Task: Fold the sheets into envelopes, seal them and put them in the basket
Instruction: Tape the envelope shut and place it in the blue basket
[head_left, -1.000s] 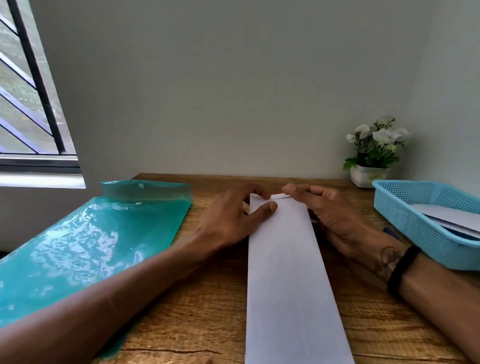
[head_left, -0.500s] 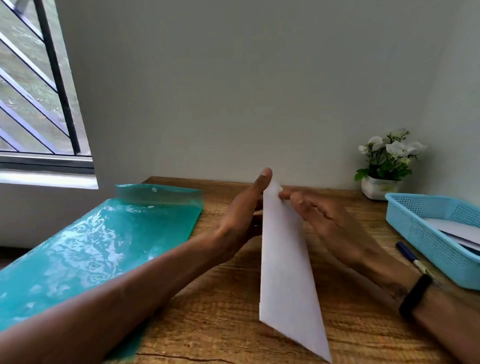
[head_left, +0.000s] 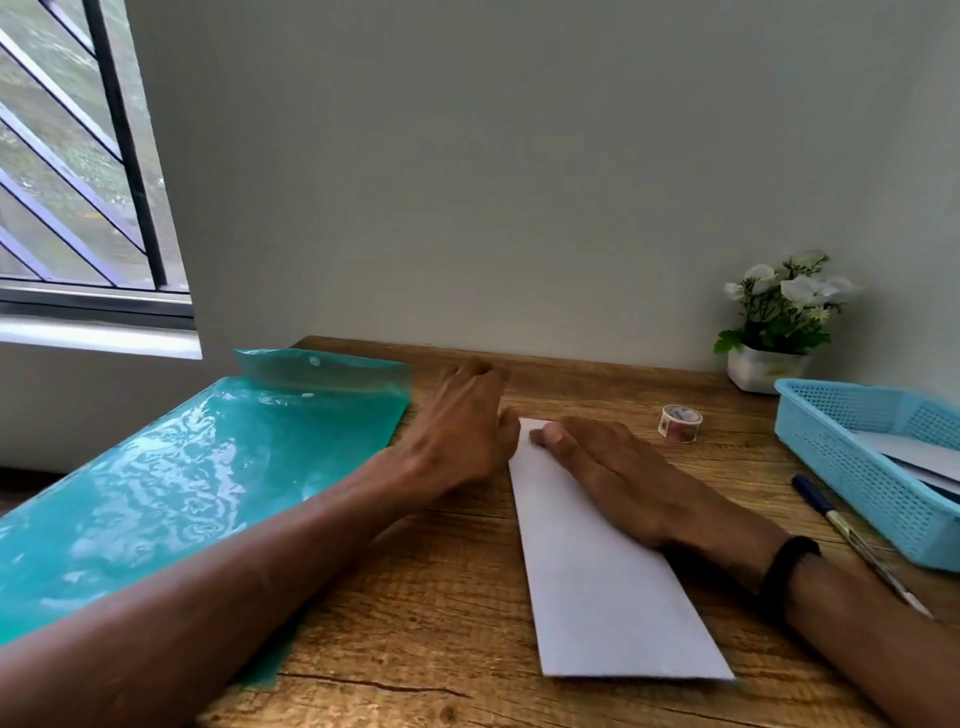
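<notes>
At the far left there is a window (head_left: 62, 156) with dark bars, some of them diagonal, and a pale sill below it. A plain grey-green wall (head_left: 519, 182) fills the back of the room and meets the far edge of a wooden table (head_left: 415, 597), which has a strong grain and one thin dark crack near the front edge.

On the left part of the table lies a shiny teal plastic folder (head_left: 197, 478); its flap at the far end stands up a little. The left forearm crosses over the folder's near corner. The left hand (head_left: 462, 431) is beside the folder, with loosely curled fingers that grip nothing; its thumb side is at the left edge of the folded sheet (head_left: 602, 571). I cannot tell if it really touches the paper.

The folded sheet is a long white strip, flat on the table in the middle, with one end toward the wall. The right hand (head_left: 613, 478) lies flat and open on the sheet's far half, palm down, fingers straight and together. A black band (head_left: 787, 569) is around the right wrist.

Further right stand a small roll of tape (head_left: 679, 423), a blue pen (head_left: 852, 540) and a light blue basket (head_left: 857, 462) with white paper inside. Behind the basket, by the wall, is a white pot of white flowers (head_left: 779, 322).
</notes>
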